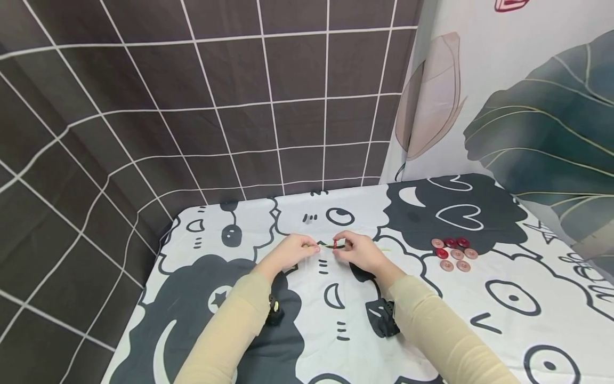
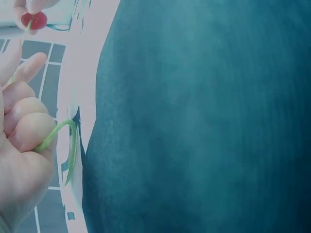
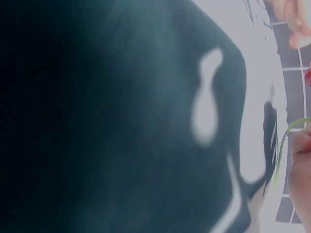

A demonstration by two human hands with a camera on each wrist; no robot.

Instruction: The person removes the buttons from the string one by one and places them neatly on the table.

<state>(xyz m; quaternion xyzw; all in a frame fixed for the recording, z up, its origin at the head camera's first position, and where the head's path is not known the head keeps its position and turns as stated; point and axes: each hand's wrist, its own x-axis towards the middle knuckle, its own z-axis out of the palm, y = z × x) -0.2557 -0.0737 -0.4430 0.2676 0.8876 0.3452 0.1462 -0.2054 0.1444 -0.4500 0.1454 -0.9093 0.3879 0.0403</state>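
My left hand (image 1: 292,252) has its fingers curled round a green cord (image 2: 73,145), whose loose end bends out below the little finger in the left wrist view. My right hand (image 1: 362,254) pinches a red button (image 1: 334,244), held on edge between thumb and fingers. The cord runs from the left fingertips to the button's face in the left wrist view; the holes are too small to make out. On the button's other side, more cord trails past my right hand. Both hands are raised close together above the cloth. The right wrist view shows only part of each hand.
To the right, several loose buttons, some pink (image 1: 457,254) and some dark red (image 1: 442,253), lie grouped on the patterned black-and-white cloth (image 1: 355,341). A dark gridded curtain (image 1: 230,128) hangs behind, and a leaf-printed curtain (image 1: 537,122) stands at the right.
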